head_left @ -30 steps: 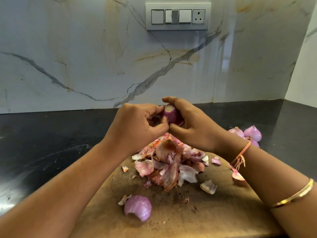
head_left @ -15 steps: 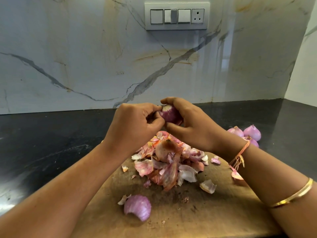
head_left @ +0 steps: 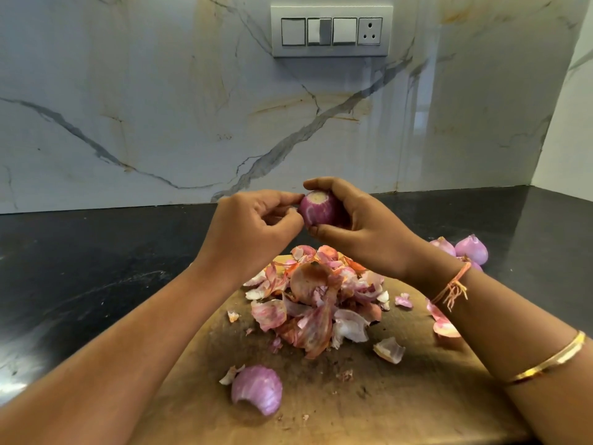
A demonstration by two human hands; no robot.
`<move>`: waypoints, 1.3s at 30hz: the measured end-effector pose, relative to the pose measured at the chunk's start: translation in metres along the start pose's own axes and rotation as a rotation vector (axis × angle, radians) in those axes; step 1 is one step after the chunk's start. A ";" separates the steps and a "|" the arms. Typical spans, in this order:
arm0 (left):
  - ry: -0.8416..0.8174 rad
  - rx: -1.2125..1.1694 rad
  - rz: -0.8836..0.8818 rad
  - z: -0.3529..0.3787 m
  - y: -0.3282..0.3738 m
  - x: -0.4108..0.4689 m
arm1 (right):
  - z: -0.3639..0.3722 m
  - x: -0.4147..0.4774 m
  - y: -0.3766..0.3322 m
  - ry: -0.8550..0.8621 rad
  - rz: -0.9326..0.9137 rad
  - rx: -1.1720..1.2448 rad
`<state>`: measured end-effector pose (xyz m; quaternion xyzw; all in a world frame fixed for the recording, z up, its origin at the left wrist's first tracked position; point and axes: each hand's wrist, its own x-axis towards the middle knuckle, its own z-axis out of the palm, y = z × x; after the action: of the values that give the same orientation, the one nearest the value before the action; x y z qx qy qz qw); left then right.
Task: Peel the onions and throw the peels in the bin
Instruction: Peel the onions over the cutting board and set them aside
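My right hand (head_left: 359,226) grips a purple onion (head_left: 319,208) with a trimmed pale top, held in the air above the wooden cutting board (head_left: 369,396). The curled fingertips of my left hand (head_left: 253,226) touch the onion's left side and pick at its skin. A heap of pink and brown peels (head_left: 317,300) lies on the board under my hands. One large curved peel (head_left: 256,388) lies alone near the board's front. No bin is in view.
Peeled pale-purple onions (head_left: 468,250) sit on the black counter (head_left: 80,268) to the right, partly hidden by my right wrist. A marble wall with a switch panel (head_left: 330,30) stands behind. Small peel scraps (head_left: 390,350) are scattered on the board.
My hands have turned the onion so more of its purple side and trimmed top shows. My left fingers have shifted on its skin. The peel heap is unchanged.
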<state>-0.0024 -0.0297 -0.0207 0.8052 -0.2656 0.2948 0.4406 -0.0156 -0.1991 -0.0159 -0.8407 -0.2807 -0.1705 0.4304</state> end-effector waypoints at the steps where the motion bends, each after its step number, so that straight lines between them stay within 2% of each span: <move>1: -0.014 -0.025 -0.009 0.000 0.002 -0.001 | 0.000 0.000 0.001 0.002 -0.011 -0.024; 13: -0.059 -0.056 -0.014 -0.003 0.001 0.000 | 0.000 0.000 0.002 -0.011 -0.116 -0.169; 21: -0.016 -0.021 -0.026 0.003 0.005 -0.002 | 0.001 0.001 0.003 -0.011 -0.184 -0.324; 26: 0.014 0.077 0.025 0.005 0.005 -0.003 | 0.002 0.001 0.003 -0.003 -0.201 -0.374; 29: 0.054 0.158 0.086 0.003 0.003 -0.002 | 0.003 0.001 0.003 -0.005 -0.210 -0.365; 34: 0.069 0.144 0.101 0.000 0.003 -0.001 | 0.002 0.000 0.001 0.015 -0.183 -0.279; 39: 0.063 -0.062 -0.051 0.001 0.000 0.002 | 0.001 0.001 0.002 0.010 -0.102 -0.121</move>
<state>-0.0004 -0.0308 -0.0196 0.7880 -0.2398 0.3004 0.4809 -0.0136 -0.1992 -0.0169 -0.8488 -0.3104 -0.2132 0.3711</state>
